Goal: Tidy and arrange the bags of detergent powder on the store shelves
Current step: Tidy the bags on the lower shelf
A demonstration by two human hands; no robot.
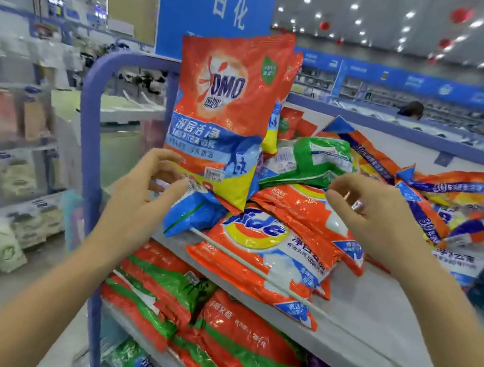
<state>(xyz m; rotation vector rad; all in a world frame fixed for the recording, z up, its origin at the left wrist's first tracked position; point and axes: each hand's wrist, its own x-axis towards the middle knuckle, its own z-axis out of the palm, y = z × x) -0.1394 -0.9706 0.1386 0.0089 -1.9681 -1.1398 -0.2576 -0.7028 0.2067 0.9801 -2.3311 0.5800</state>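
Your left hand (153, 182) is at the left end of the top shelf (373, 303), fingers curled in a narrow pinch at the bottom edge of the upright OMO bag (223, 111). Thumb and fingertips look to be touching the bag's lower left corner, at about 7 o'clock on the pack, though whether you truly hold it or only steady it, I cannot tell. The bag stands nearly vertical against the purple shelf frame (91, 135), with 1 more orange bag (291, 74) tucked behind it.

Moving right: a blue bag (192, 213) lies crumpled under the OMO pack, and the Tide bag (268, 250) lies flat, its lower corner hanging over the shelf's front edge. Above it, at 12 o'clock from the Tide logo, a green bag (310, 159) is slumped across the pile.

Your right hand (383, 217) hovers over the orange pile, fingers loosely spread and holding nothing, just beside the green bag's edge.

Further right, at 3 o'clock, a heap of orange-and-purple bags (440, 194) sprawls against the back rail.

Now the risks. That OMO bag rests on soft, uneven packs, so let go too soon and it likely flops forward. Tug the green bag out and the pile beneath may shift, nudging the overhanging Tide bag off the edge onto the lower shelf bags (174, 292).
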